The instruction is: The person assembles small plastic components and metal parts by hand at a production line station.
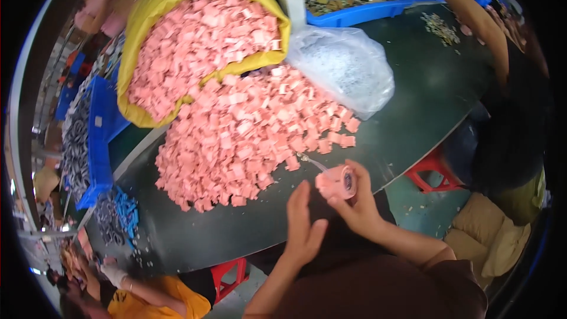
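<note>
My right hand (361, 204) is closed round a pink plastic piece (333, 182) with a round, pale-rimmed end showing a dark centre. A thin pale strip (317, 164) runs from near this piece towards a small metallic-looking bit on the table. Beside it, a little to the left, my left hand (304, 227) has its fingers apart and nothing in them. Beyond both hands spreads a big heap of small pink plastic pieces (236, 136). More of the same fill a yellow sack (139, 29) lying with its mouth towards me.
A clear plastic bag (348, 65) of small pale parts lies right of the sack on the dark green table (201, 236). Blue bins (354, 16) stand at the back, another blue bin (99, 136) at left. Co-workers sit at both sides, near red stools (434, 171).
</note>
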Demonstrator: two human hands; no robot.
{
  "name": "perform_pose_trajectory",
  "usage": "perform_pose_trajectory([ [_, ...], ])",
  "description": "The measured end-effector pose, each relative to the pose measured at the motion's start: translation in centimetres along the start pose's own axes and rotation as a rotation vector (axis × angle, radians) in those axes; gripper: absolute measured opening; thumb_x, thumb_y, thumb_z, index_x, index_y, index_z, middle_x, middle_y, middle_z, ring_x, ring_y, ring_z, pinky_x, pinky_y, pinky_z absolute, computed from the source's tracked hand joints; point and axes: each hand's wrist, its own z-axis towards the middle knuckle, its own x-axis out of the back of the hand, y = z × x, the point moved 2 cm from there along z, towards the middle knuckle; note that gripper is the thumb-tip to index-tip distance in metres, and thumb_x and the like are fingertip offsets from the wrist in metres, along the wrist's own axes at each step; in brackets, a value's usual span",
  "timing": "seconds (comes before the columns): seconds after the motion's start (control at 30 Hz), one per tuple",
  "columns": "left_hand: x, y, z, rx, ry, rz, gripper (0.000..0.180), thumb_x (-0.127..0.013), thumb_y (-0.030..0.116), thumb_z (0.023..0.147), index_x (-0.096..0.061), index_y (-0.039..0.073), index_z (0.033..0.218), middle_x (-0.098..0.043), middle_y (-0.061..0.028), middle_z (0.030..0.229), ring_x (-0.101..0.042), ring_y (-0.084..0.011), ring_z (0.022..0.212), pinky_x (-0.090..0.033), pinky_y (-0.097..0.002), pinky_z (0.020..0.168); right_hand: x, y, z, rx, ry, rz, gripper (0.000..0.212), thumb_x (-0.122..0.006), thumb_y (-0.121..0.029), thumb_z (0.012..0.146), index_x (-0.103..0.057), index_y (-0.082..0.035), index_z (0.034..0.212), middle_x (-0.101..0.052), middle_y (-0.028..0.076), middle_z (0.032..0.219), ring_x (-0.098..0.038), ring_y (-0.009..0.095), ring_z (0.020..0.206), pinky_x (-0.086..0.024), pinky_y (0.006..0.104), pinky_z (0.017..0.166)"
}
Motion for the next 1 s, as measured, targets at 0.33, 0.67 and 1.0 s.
perform_pose_trajectory([
  [0.33, -0.1, -0.3, -0.5, -0.157, 0.095, 0.298, 0.041, -0.071, 0.012, 0.075, -0.061, 0.005, 0.114, -0.056, -0.0172, 0.12, -0.055, -0.0373, 0.109, -0.047, -0.0445, 0.093, 0.7, -1.7, 0.3, -0.363, -0.446, 0.241, 0.034, -0.062, -0.018, 0.098, -0.054, -0.002, 0.127, -0.05, 0.005, 0.12, -0.052, 0.011, 0.104, -0.045, 0.0274, 0.087],
  [0.67, 0.0, 1.0, 0.4, -0.127, 0.161, 0.377, 0.031, -0.068, 0.01, 0.074, -0.063, 0.006, 0.105, -0.06, -0.0131, 0.108, -0.059, -0.0346, 0.094, -0.05, -0.0422, 0.08, 1.6, -5.3, 1.7, -0.408, -0.467, 0.44, 0.005, -0.067, -0.004, 0.093, -0.062, -0.002, 0.095, -0.061, 0.005, 0.095, -0.062, 0.013, 0.081, -0.051, 0.0271, 0.071],
  [1.0, 0.7, 0.8, 1.6, -0.022, 0.288, 0.33, 0.016, -0.062, 0.008, 0.08, -0.065, 0.004, 0.095, -0.064, -0.012, 0.094, -0.062, -0.0331, 0.086, -0.052, -0.0396, 0.075, 0.3, -4.9, 1.7, 0.259, -0.229, -0.397, 0.014, -0.072, -0.001, 0.085, -0.068, -0.003, 0.097, -0.062, 0.01, 0.091, -0.063, 0.019, 0.075, -0.051, 0.0289, 0.062],
])
